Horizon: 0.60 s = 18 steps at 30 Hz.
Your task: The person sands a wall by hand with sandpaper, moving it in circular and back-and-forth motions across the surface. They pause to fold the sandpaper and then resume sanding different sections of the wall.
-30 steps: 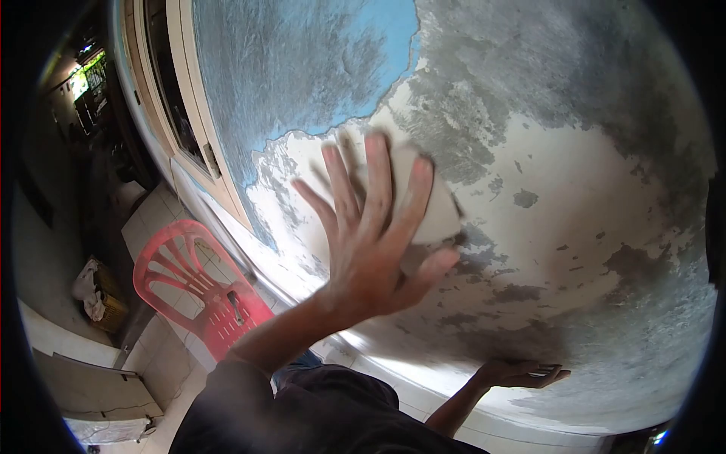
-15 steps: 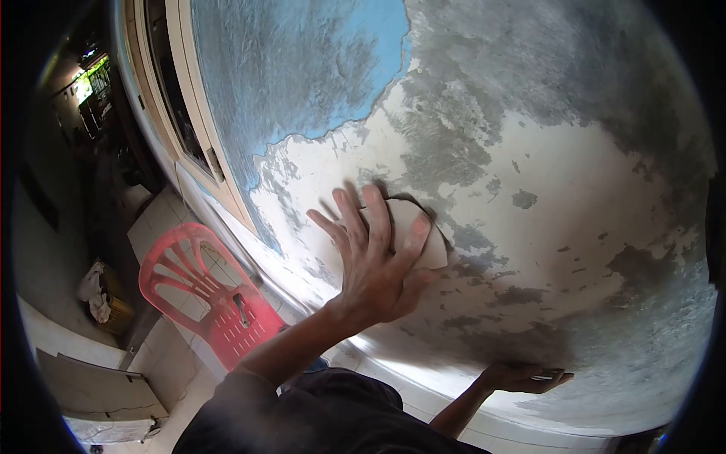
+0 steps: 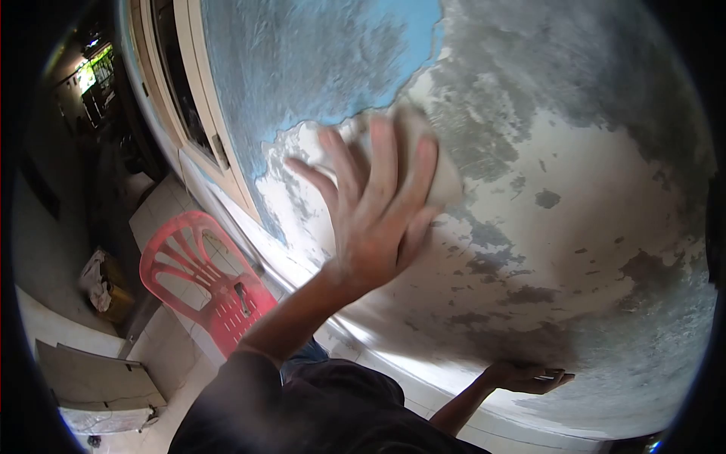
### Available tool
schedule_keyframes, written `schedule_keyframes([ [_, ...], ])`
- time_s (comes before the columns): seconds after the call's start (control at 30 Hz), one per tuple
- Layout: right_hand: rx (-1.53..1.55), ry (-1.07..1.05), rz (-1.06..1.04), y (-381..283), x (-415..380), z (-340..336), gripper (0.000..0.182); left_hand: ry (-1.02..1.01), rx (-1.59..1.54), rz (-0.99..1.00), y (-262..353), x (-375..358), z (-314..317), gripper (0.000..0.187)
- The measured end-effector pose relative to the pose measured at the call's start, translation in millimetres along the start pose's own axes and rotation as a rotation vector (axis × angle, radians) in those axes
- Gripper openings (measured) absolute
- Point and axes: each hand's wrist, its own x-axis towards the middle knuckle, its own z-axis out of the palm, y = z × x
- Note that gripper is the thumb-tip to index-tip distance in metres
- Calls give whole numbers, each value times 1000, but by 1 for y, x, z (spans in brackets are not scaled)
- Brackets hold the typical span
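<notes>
My left hand (image 3: 370, 204) is spread over a pale sheet that looks like sandpaper (image 3: 448, 178), pressing it flat on the wall (image 3: 560, 250). The fingers are blurred, and they cover most of the sheet. White filler and grey patches mark the wall around it, just below the edge of a blue painted area (image 3: 333, 60). Lower on the right, my right hand (image 3: 525, 377) is at the wall, its fingers stretched out and slightly bent. Pale gaps show between those fingers, with no held thing that I can make out.
A red plastic chair (image 3: 200, 276) stands at the left, a small dark-handled tool (image 3: 242, 299) on its seat. A window frame (image 3: 215, 113) borders the wall. Farther left are a yellow container (image 3: 110, 296) and a grey panel-like box (image 3: 98, 378) on the tiled floor.
My left hand has moved up the wall with the sheet, closer to the blue paint's edge. The right hand has stayed nearly in place. The view has shifted slightly.
</notes>
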Motion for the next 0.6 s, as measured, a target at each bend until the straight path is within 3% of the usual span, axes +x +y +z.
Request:
schedule_keyframes([
  [0.17, 9, 10, -14, 0, 1, 1, 41, -188, -50, -74, 13, -2, -10, 55],
  [0.23, 13, 22, -15, 0, 0, 1, 41, -243, -18, -38, 21, -19, -4, 68],
  [0.37, 0, 29, -27, 2, -1, -1, 42, -217, -56, 63, 8, -14, -7, 81],
  [0.43, -4, 29, -18, 1, 0, 0, 42, -254, -109, 17, 9, 2, -19, 80],
  [0.57, 7, 33, -6, -1, 0, 1, 43, -316, -306, -71, 32, -42, -13, 82],
  [0.6, 5, 35, 2, -2, -1, 3, 43, -304, -237, -26, 31, -40, -12, 86],
])
